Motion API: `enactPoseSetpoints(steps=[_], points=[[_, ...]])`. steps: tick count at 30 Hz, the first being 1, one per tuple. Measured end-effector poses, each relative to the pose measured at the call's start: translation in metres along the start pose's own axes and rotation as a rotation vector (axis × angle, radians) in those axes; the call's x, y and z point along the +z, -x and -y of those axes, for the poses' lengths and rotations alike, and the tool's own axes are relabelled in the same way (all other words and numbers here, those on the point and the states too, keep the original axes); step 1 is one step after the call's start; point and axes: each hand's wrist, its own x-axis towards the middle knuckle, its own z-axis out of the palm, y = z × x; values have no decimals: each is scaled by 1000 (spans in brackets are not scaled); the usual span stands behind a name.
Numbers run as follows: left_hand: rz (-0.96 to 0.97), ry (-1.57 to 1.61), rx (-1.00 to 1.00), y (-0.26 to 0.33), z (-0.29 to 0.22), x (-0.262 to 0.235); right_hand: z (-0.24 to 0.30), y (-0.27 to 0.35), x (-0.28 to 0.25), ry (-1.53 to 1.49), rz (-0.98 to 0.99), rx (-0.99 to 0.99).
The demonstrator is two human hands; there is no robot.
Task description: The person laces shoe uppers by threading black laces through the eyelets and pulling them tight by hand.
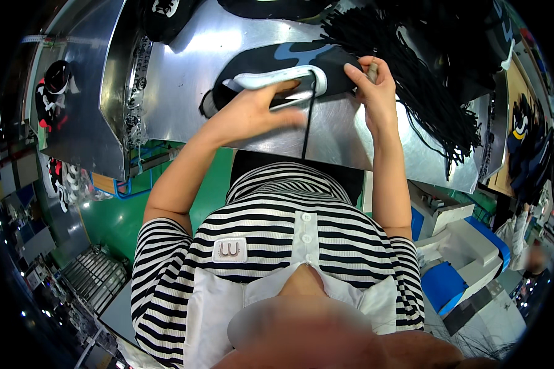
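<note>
Steel workbench [375,141], upper centre of the frame, with your 2 hands on a shoe.
Your left hand [261,111] grips the dark sneaker [277,64] by its white sole; your right hand [375,86] pinches a black lace [308,117]; beyond, upper right, lies a lace bundle [425,80].

bare steel table [351,138] before shoe [277,64], lace bundle [431,86] crowding right

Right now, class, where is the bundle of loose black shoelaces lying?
In the head view the bundle of black shoelaces lies on the metal table, upper right, just right of the right hand and the black-and-blue shoe.
</note>
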Motion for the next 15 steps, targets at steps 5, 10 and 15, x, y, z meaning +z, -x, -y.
enactPoseSetpoints(steps=[5, 10, 15], points=[[-46, -397, 64, 4, -5, -5, -18, 10, -11, 53, -24, -128], [-101, -463, 86, -8, -24, -2, -44, 41, 19, 121, 263, 10], [-202, -412, 39, -17, -39, -33, -53, 73, 1, 332, 607, 68]])
